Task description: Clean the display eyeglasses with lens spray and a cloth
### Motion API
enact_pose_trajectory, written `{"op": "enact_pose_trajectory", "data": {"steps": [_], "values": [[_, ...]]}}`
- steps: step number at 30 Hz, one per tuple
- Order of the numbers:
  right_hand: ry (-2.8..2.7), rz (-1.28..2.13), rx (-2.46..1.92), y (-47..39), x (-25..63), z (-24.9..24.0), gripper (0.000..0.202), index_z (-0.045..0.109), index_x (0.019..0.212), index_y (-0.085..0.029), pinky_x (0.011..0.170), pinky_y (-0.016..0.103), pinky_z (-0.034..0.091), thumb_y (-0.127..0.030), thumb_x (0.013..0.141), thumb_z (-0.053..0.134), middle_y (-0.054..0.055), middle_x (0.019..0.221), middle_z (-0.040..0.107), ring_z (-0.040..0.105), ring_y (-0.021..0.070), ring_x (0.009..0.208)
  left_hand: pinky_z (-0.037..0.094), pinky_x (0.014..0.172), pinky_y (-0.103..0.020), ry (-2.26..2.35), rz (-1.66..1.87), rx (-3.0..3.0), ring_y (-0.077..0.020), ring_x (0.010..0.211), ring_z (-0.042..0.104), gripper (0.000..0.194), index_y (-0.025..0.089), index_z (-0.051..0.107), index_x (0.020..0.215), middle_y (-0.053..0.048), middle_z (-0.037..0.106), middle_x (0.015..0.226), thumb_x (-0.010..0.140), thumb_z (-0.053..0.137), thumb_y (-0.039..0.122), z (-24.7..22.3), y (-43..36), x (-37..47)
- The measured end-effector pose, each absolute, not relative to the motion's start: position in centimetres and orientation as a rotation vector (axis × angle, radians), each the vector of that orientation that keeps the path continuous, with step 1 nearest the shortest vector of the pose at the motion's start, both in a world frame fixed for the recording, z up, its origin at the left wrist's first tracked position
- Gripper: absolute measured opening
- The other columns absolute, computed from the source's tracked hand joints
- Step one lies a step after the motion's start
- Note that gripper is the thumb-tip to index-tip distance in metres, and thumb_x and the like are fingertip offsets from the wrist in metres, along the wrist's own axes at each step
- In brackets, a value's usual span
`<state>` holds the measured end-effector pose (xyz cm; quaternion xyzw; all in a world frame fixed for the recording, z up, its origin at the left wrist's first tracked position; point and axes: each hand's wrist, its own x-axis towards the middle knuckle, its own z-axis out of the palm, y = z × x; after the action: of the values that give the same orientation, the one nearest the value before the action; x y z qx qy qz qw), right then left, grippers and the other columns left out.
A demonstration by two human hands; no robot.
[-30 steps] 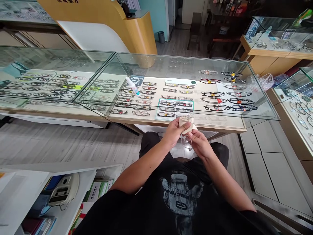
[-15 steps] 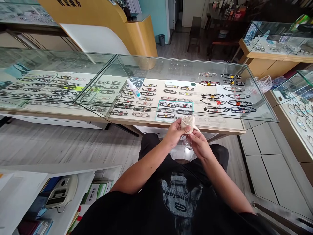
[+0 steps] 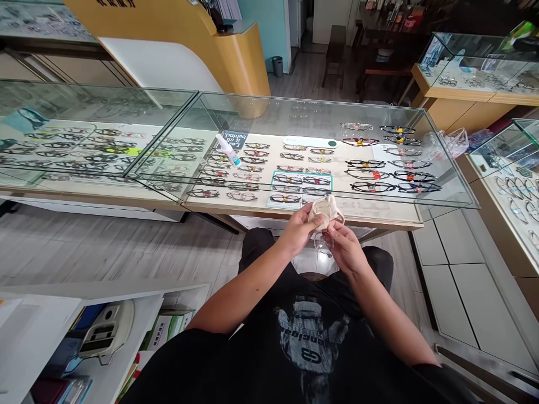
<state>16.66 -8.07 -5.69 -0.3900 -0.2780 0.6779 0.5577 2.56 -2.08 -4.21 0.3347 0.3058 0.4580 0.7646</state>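
Between my two hands, above my lap, is a pair of eyeglasses point(image 3: 323, 243) with thin rims, partly wrapped in a cream cloth point(image 3: 332, 204). One round lens shows below my fingers; the other lies up among the cloth. My left hand point(image 3: 300, 227) is closed on the cloth and the wrapped lens, thumb pressing on the near face. My right hand point(image 3: 347, 246) pinches the glasses near the middle of the frame, with a fold of cloth by its fingertips. Its exact grip is partly hidden.
Just ahead stands a glass display case point(image 3: 303, 216) with several rows of eyeglasses inside. A white spray bottle point(image 3: 228, 150) rests on its top. An open shelf point(image 3: 138, 314) is at the lower left, and another display counter point(image 3: 509, 224) is on the right.
Both hands stay in nearly the same place. The cloth has shifted slightly left, and its loose end by my right fingers now curls up in a loop.
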Motion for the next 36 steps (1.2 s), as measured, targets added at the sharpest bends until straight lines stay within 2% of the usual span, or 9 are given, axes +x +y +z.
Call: {"op": "enact_pose_trajectory", "data": {"steps": [4, 9, 12, 16, 19, 22, 27, 31, 36], "values": [[-0.639, 1.592, -0.918, -8.0, 16.2, -6.0, 0.036, 0.079, 0.090, -0.027, 0.081, 0.036, 0.055, -0.055, 0.076, 0.096, 0.003, 0.086, 0.074, 0.065, 0.0213, 0.080, 0.053, 0.080, -0.028, 0.697, 1.027, 0.691, -0.0135, 0.082, 0.067, 0.055, 0.018, 0.075, 0.106, -0.002, 0.075, 0.094, 0.063, 0.105, 0.039, -3.6, -2.4, 3.0], [-0.708, 1.614, -0.911, -8.3, 15.5, -5.6, 0.035, 0.085, 0.093, -0.025, 0.097, 0.039, 0.055, -0.057, 0.080, 0.095, 0.006, 0.094, 0.079, 0.071, 0.0241, 0.095, 0.036, 0.054, -0.025, 0.790, 1.068, 0.720, -0.0076, 0.058, 0.048, 0.057, 0.017, 0.066, 0.079, 0.003, 0.058, 0.066, 0.067, 0.099, 0.063, -3.4, -1.9, 3.6], [-0.699, 1.658, -0.904, -8.3, 15.4, -5.3, 0.037, 0.086, 0.092, -0.023, 0.092, 0.038, 0.055, -0.057, 0.080, 0.094, 0.007, 0.093, 0.079, 0.070, 0.0234, 0.091, 0.029, 0.049, -0.025, 0.837, 1.073, 0.706, -0.0072, 0.051, 0.040, 0.062, 0.019, 0.060, 0.071, 0.005, 0.049, 0.057, 0.071, 0.093, 0.071, -3.5, -1.7, 3.7], [-0.631, 1.636, -0.904, -8.3, 16.2, -5.0, 0.033, 0.084, 0.087, -0.024, 0.077, 0.032, 0.052, -0.052, 0.078, 0.096, 0.006, 0.095, 0.079, 0.061, 0.0183, 0.080, 0.049, 0.064, -0.025, 0.837, 1.110, 0.590, -0.0119, 0.070, 0.062, 0.059, 0.017, 0.074, 0.089, -0.001, 0.070, 0.077, 0.068, 0.097, 0.067, -4.2, -1.3, 2.9], [-0.600, 1.664, -0.860, -8.4, 17.4, -4.5, 0.030, 0.082, 0.085, -0.023, 0.072, 0.030, 0.050, -0.049, 0.079, 0.096, 0.005, 0.094, 0.077, 0.054, 0.0151, 0.073, 0.054, 0.076, -0.026, 0.860, 1.145, 0.465, -0.0138, 0.081, 0.068, 0.053, 0.016, 0.077, 0.099, -0.003, 0.076, 0.090, 0.071, 0.099, 0.055, -4.5, -0.9, 1.5], [-0.567, 1.623, -0.851, -8.3, 18.8, -3.8, 0.029, 0.083, 0.085, -0.023, 0.075, 0.029, 0.052, -0.048, 0.080, 0.096, 0.005, 0.104, 0.078, 0.058, 0.0150, 0.078, 0.056, 0.078, -0.026, 0.838, 1.129, 0.441, -0.0140, 0.084, 0.070, 0.049, 0.015, 0.078, 0.103, -0.004, 0.078, 0.094, 0.076, 0.097, 0.051, -4.4, -1.0, 0.2], [-0.613, 1.475, -0.893, -7.2, 19.5, -2.7, 0.025, 0.084, 0.087, -0.026, 0.090, 0.034, 0.057, -0.049, 0.083, 0.093, 0.006, 0.132, 0.075, 0.068, 0.0224, 0.107, 0.057, 0.079, -0.028, 0.795, 0.966, 0.600, -0.0166, 0.084, 0.071, 0.059, 0.015, 0.081, 0.104, -0.006, 0.079, 0.092, 0.073, 0.096, 0.063, -3.8, -2.5, 0.0], [-0.590, 1.442, -0.877, -6.5, 18.0, -2.5, 0.028, 0.083, 0.087, -0.026, 0.094, 0.036, 0.058, -0.051, 0.079, 0.095, 0.006, 0.125, 0.079, 0.069, 0.0256, 0.114, 0.054, 0.082, -0.029, 0.753, 0.886, 0.762, -0.0178, 0.086, 0.071, 0.064, 0.015, 0.083, 0.106, -0.007, 0.080, 0.093, 0.072, 0.093, 0.069, -3.7, -4.1, 1.3], [-0.541, 1.407, -0.860, -6.8, 16.3, -2.8, 0.028, 0.083, 0.089, -0.028, 0.091, 0.030, 0.059, -0.051, 0.079, 0.096, 0.002, 0.115, 0.081, 0.071, 0.0200, 0.104, 0.049, 0.081, -0.027, 0.791, 0.940, 0.843, -0.0150, 0.084, 0.066, 0.057, 0.017, 0.084, 0.107, -0.004, 0.079, 0.090, 0.079, 0.090, 0.066, -3.8, -5.2, 2.5]]}}
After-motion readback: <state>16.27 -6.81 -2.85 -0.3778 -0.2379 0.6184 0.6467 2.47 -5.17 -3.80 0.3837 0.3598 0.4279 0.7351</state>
